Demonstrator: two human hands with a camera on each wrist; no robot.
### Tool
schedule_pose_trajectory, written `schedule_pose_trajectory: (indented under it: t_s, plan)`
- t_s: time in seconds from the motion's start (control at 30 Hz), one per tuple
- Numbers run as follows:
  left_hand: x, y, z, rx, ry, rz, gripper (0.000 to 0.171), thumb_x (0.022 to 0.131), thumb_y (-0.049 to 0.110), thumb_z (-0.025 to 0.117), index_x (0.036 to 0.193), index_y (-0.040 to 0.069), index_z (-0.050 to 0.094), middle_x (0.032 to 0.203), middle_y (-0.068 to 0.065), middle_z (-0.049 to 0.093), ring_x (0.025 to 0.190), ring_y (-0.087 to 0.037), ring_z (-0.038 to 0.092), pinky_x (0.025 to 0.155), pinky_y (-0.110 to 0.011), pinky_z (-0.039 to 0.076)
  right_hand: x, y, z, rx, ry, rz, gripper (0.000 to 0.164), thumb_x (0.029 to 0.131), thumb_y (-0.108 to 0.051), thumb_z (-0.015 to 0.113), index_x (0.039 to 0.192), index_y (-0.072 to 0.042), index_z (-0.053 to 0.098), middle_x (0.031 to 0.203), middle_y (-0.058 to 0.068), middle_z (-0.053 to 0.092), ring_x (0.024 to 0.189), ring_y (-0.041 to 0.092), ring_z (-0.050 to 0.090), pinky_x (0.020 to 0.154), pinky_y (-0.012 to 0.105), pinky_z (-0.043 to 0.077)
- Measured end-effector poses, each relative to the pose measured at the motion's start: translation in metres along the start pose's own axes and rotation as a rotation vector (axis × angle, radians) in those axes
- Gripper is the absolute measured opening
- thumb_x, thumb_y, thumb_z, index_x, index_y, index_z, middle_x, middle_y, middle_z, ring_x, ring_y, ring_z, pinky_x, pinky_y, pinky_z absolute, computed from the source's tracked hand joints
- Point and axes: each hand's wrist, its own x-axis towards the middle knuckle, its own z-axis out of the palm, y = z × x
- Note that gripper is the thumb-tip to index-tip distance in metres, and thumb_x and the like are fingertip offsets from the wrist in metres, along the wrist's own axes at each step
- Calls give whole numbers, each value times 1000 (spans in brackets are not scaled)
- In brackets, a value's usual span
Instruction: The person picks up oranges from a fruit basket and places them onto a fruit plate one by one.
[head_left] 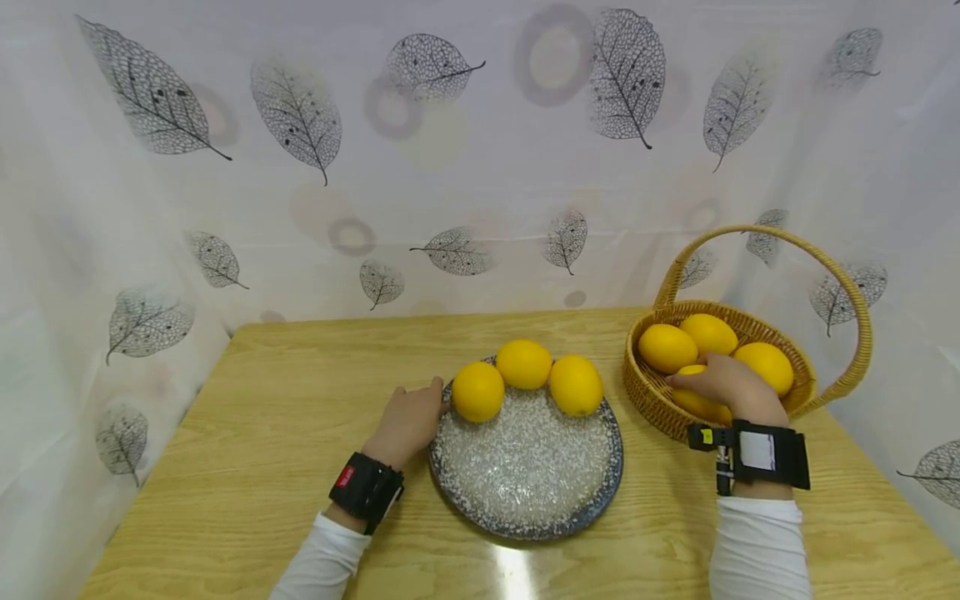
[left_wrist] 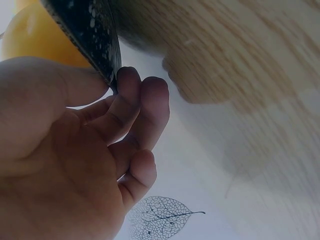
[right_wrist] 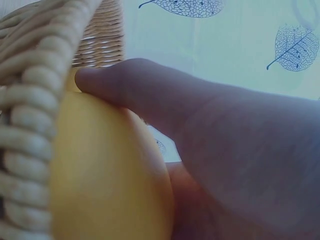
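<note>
Fingers of the left hand: bent, pinching the plate's left rim against the thumb. Right hand: gripping one fruit in the near part of the basket, thumb laid across it; its other fingers are largely hidden.

Plate, one: round, speckled grey, dark-rimmed; on the surface, between the hands.

Fruits on the plate, three, yellow: left, far and right, in a close arc along the far rim; near part of the plate bare.

Basket, one: tan wicker, far right of the plate, standing apart from it; tall arched handle.

Other fruits in the basket, three, yellow: left, far, right.

Wristbands, two, black: left, right. Sleeves, white, both arms.

Surface: pale wood grain. Backdrop: whitish, with dark leaf prints, on the far side.
</note>
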Motion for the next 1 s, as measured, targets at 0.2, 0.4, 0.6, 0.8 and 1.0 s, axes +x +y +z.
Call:
schedule_pose_trajectory:
  t_s: [0.2,0.4,0.6,0.8,1.0]
  plan:
    - [1,0,0,-1,-2,-3,44,104,21,57,139,-4,52,113,-20,76,113,-33,72,113,-61,40,-3,-2,-2,3,9,-9,99,98,-59,54,150,20,24,146,47,35,130,65,40,105,71,38]
    - [1,0,-2,-2,0,-1,44,104,22,57,140,-4,52,113,-20,76,114,-33,71,113,-61,40,-7,-4,-4,0,17,-8,103,96,-62,54,152,19,22,147,48,34,130,65,40,104,72,39]
    - [0,1,-3,-3,-3,0,44,104,20,56,140,-5,52,113,-20,76,113,-33,72,112,-61,40,-8,-5,-6,11,19,1,107,94,-67,53,152,18,21,149,47,31,131,65,38,104,73,38]
    - [0,1,-3,-3,-7,-4,44,104,20,56,140,-5,52,113,-19,76,113,-33,72,112,-60,40,-8,-6,-8,8,24,-8,109,95,-67,52,153,18,19,150,47,29,133,66,35,105,74,36]
    - [-1,1,-4,-2,-7,1,43,104,20,56,139,-5,52,112,-19,77,111,-33,72,111,-60,41,-10,-8,-9,6,27,-22,107,96,-65,53,153,18,18,150,47,29,133,67,35,105,74,36]
